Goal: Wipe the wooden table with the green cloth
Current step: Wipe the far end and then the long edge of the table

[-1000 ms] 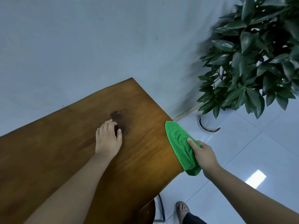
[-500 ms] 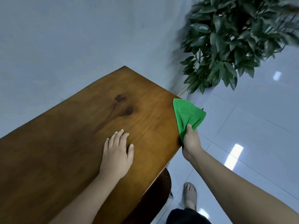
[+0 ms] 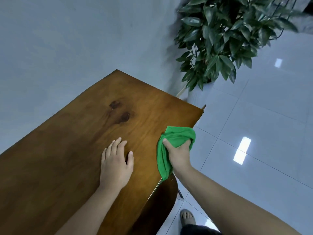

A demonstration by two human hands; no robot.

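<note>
The wooden table [image 3: 67,158] runs from the lower left to a corner at the right, with two dark knots near its middle. My right hand [image 3: 179,155] grips the bunched green cloth [image 3: 176,134] at the table's right edge; part of the cloth hangs down past my wrist over the edge. My left hand [image 3: 116,161] lies flat on the tabletop, fingers spread, a little left of the cloth, holding nothing.
A leafy potted plant [image 3: 223,36] in a white pot stands on the glossy tiled floor beyond the table's right corner. A grey wall runs behind the table. A dark rounded chair back [image 3: 160,200] sits under the near edge, and my sandalled foot [image 3: 187,217] shows below.
My right hand has bunched the cloth, which was held spread out beyond the edge, and brought it onto the table's right edge. My left hand stays flat on the table.
</note>
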